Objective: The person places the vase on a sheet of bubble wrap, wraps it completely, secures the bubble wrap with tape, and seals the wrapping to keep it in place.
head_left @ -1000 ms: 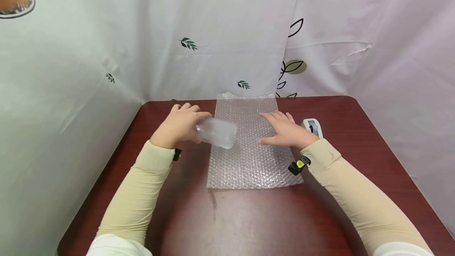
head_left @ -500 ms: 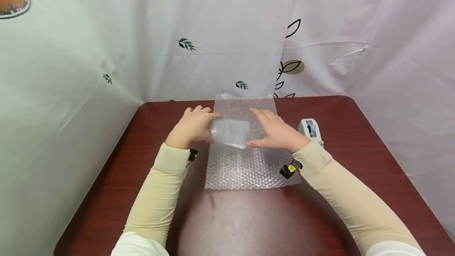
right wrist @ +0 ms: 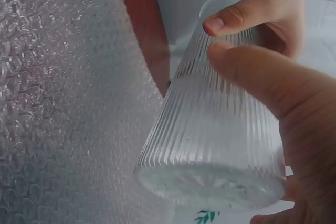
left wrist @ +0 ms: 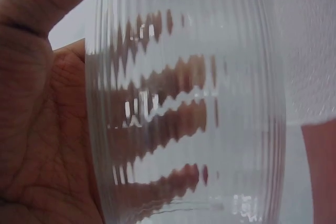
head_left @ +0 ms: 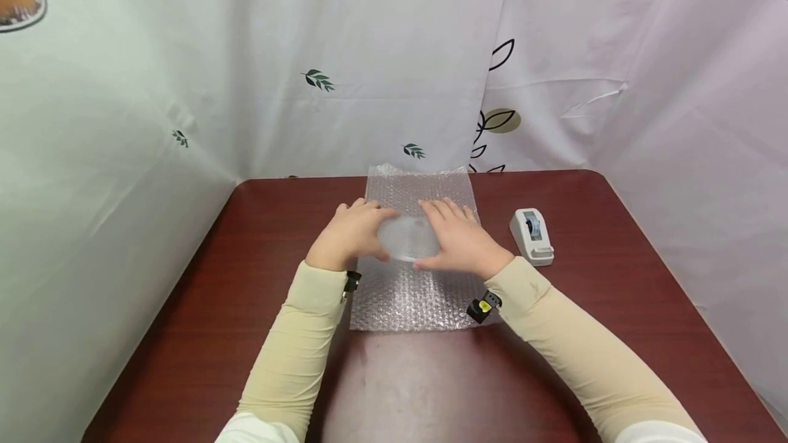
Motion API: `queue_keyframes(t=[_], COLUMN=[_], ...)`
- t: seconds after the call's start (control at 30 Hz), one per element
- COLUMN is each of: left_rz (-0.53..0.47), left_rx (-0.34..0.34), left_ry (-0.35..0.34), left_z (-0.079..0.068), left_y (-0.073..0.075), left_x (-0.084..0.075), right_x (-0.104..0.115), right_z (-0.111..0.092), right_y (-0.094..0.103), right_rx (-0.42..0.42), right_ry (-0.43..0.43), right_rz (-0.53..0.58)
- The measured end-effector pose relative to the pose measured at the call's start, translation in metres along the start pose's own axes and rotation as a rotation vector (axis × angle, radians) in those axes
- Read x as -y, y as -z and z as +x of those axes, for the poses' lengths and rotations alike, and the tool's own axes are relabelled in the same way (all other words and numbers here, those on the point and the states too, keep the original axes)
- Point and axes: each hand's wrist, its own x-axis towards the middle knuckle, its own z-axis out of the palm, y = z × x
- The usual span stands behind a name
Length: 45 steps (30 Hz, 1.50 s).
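Observation:
A clear ribbed drinking glass point(head_left: 408, 238) is held on its side above a sheet of bubble wrap point(head_left: 412, 303). My left hand point(head_left: 352, 234) grips its left end; through the ribbed wall in the left wrist view, the fingers show behind the glass point(left wrist: 241, 98). At the other end my right hand point(head_left: 458, 241) wraps round the glass, thumb on the near side. Seen from the right wrist, the round base point(right wrist: 210, 184) faces the camera and both thumbs lie on the wall close together. Parts of the right fingers are hidden behind the glass.
A white tape dispenser point(head_left: 532, 238) stands on the dark red table point(head_left: 615, 292), right of the bubble wrap. White patterned cloth point(head_left: 382, 53) encloses the table at the back and both sides.
My left hand has carried the glass to the right over the bubble wrap. My right hand has moved slightly left and now holds the glass as well.

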Motion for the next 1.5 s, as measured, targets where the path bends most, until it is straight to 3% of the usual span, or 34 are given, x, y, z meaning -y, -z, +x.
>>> queue_keyframes(t=[0.23,0.6,1.07,1.3,1.5], left_rz=[-0.031,-0.048,-0.041,0.016,0.007], left_rx=[-0.006,-0.04,-0.078,-0.154,-0.168], left_ry=[-0.001,-0.029,-0.026,-0.079,-0.127], left_z=[0.002,0.002,-0.004,-0.017,-0.015], left_y=[-0.011,-0.014,-0.017,-0.017,-0.022], left_x=[-0.008,-0.015,-0.016,-0.012,-0.005], right_x=[0.001,-0.004,-0.012,-0.02,-0.028], right_z=[-0.002,-0.009,-0.009,-0.011,-0.016], right_y=[-0.004,-0.009,-0.007,-0.006,-0.007], right_rx=[-0.022,-0.089,-0.197,-0.173,-0.172], right_ry=[0.019,0.064,0.159,0.138,0.123], right_rz=[-0.074,-0.171,-0.179,-0.162,-0.134])
